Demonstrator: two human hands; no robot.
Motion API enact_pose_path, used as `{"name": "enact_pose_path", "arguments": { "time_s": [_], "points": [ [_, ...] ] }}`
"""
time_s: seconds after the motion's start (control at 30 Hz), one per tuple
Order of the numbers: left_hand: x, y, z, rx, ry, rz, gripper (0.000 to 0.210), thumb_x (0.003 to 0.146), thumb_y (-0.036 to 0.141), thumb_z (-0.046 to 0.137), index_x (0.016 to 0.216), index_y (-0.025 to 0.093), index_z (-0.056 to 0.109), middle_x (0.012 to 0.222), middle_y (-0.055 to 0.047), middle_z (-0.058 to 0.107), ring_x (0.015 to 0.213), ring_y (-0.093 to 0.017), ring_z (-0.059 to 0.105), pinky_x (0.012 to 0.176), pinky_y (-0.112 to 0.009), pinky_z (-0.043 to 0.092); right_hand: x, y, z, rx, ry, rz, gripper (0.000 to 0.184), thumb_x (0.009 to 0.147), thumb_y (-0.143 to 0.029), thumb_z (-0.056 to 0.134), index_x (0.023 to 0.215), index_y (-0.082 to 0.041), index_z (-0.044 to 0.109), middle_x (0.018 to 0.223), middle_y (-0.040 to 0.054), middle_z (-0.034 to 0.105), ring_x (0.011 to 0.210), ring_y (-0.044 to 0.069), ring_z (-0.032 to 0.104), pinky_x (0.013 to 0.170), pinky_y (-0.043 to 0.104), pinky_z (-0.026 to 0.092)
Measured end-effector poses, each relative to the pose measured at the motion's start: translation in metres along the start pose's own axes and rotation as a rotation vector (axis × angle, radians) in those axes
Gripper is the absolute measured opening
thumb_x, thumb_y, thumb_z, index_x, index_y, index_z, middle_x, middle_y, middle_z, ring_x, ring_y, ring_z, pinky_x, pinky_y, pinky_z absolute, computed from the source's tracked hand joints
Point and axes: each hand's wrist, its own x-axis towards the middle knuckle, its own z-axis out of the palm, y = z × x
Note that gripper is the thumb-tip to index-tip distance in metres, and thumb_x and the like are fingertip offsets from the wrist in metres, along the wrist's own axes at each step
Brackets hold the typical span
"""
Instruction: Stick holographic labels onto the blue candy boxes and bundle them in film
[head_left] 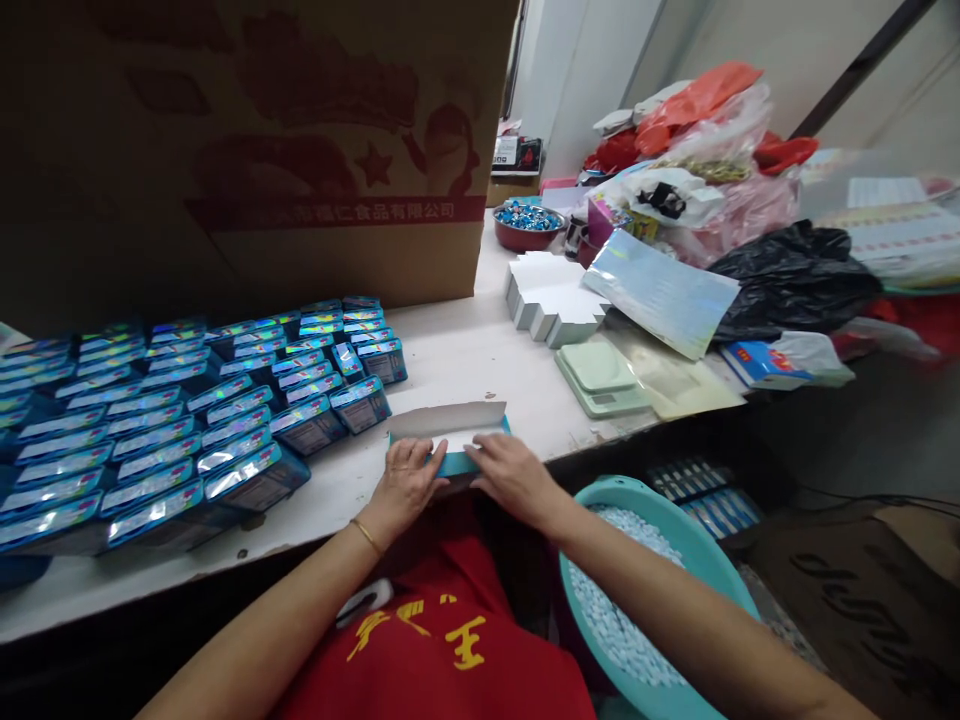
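A small blue cardboard box (459,463) with a white inside lies at the table's front edge, its long flap (450,415) standing up at the back. My left hand (409,480) grips the box's left part, with the thumb along the front wall. On the right part, the fingers of my right hand (514,475) curl over the front wall and into the opening. What lies under the fingertips is hidden. Rows of filled-out blue boxes (247,475) stand close to the left of my left hand.
A large brown carton (337,250) stands behind the rows. To the right are a stack of flat white card blanks (559,290), a pale green scale (602,375) and plastic bags (795,275). A turquoise tub (626,490) of small white pieces stands below my right arm. A red bowl (525,238) holds blue-wrapped pieces.
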Motion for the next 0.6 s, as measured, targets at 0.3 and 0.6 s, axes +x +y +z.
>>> {"name": "enact_pose_path", "arguments": {
  "time_s": [0.3,0.6],
  "points": [
    [0.001,0.007,0.010,0.101,-0.142,0.013,0.030,0.089,0.028,0.031,0.082,0.015,0.056,0.081,-0.008,0.056,0.078,-0.022,0.050,0.069,-0.034,0.038,-0.005,-0.008,0.050,-0.064,-0.069,-0.017,0.015,0.084,-0.030,0.049,0.086,-0.017,0.057,0.084,0.0060,0.057,0.080,0.019,0.050,0.070,0.031,0.037],
    [0.009,0.009,0.005,0.047,-0.273,-0.055,0.030,0.088,0.033,0.033,0.081,0.014,0.055,0.076,-0.008,0.058,0.075,-0.020,0.053,0.066,-0.031,0.040,0.027,-0.001,0.023,0.047,-0.084,0.052,0.026,0.085,-0.037,0.047,0.097,-0.017,0.057,0.097,0.0092,0.060,0.091,0.020,0.053,0.078,0.031,0.040]
  ]
}}
